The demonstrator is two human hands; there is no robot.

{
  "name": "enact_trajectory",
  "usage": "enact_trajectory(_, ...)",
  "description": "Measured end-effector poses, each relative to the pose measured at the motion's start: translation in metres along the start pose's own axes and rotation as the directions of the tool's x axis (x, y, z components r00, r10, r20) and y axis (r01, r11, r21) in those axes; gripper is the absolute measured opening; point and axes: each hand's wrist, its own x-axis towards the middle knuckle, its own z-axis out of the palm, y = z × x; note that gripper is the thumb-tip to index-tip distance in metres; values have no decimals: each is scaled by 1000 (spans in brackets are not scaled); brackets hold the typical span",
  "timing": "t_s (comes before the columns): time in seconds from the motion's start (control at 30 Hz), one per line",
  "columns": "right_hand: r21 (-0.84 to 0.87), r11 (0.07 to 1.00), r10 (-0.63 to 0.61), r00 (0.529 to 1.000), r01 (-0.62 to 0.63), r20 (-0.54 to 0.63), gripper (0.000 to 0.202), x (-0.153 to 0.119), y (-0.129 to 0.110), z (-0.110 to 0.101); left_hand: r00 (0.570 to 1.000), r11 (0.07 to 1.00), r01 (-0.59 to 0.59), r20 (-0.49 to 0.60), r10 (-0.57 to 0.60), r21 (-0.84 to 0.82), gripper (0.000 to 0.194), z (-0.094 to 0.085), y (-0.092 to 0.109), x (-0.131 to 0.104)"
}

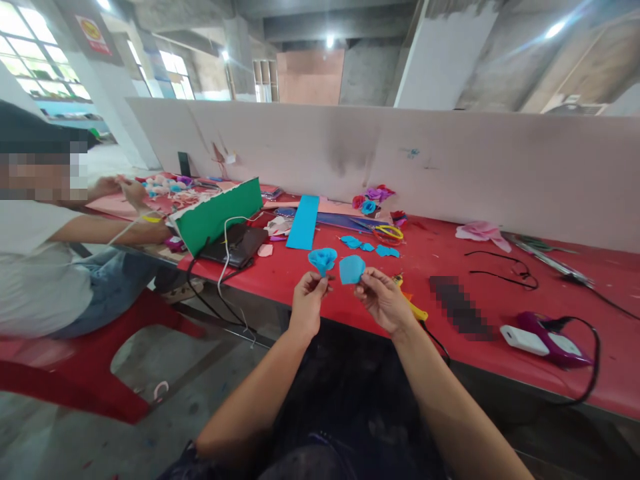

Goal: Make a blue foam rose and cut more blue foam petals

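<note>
Between the fingers of my left hand (311, 297) is the base of a blue paper flower (323, 259), its petals spread upward. My right hand (384, 300) pinches a single blue petal (352, 269) by its right edge. Flower and petal are held side by side, a small gap apart, over the table's front edge. Several loose blue petals (351, 242) lie on the red table (330, 307) just beyond. A yellow-handled glue gun (416, 309) rests beside my right wrist, partly hidden by it. Yellow-handled scissors (389, 233) lie farther back.
A blue paper strip (303, 222), finished flowers (371, 200) and a green board (220, 215) stand or lie behind. Glasses (505, 270), a purple power strip (555, 343) with cables and pink paper (483, 233) are at right. A co-worker (45, 253) sits at left on a red chair.
</note>
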Motion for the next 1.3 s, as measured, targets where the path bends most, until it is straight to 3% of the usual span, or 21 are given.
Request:
enact_trajectory(0.07,47,998,-36,994,31,102,27,-14,-2,3,999,1000,-1,44,1,-10,21,6,-2,-7)
enact_trajectory(0.13,12,989,-150,977,150,154,20,-24,-4,6,997,1000,-11,82,12,-12,18,11,-3,-15)
enact_trajectory(0.23,-73,934,-343,936,348,78,13,-31,-3,8,995,998,-34,94,29,49,13,19,-2,-27)
enact_trajectory(0.33,-47,914,-403,915,402,-10,9,-34,3,10,993,989,-65,109,51,131,11,24,0,-35)
enact_trajectory(0.63,347,883,-290,948,317,-128,7,-36,16,17,978,959,-156,171,118,235,12,21,-4,-42)
enact_trajectory(0.87,507,836,-152,977,209,-152,14,-39,11,21,974,941,-185,178,138,283,10,22,-4,-45)
enact_trajectory(1.1,543,826,-85,986,152,-147,19,-42,8,25,975,957,-172,177,132,232,7,21,-8,-45)
enact_trajectory(1.3,376,925,13,986,53,-169,23,-43,7,18,992,982,-80,114,61,169,9,15,-5,-36)
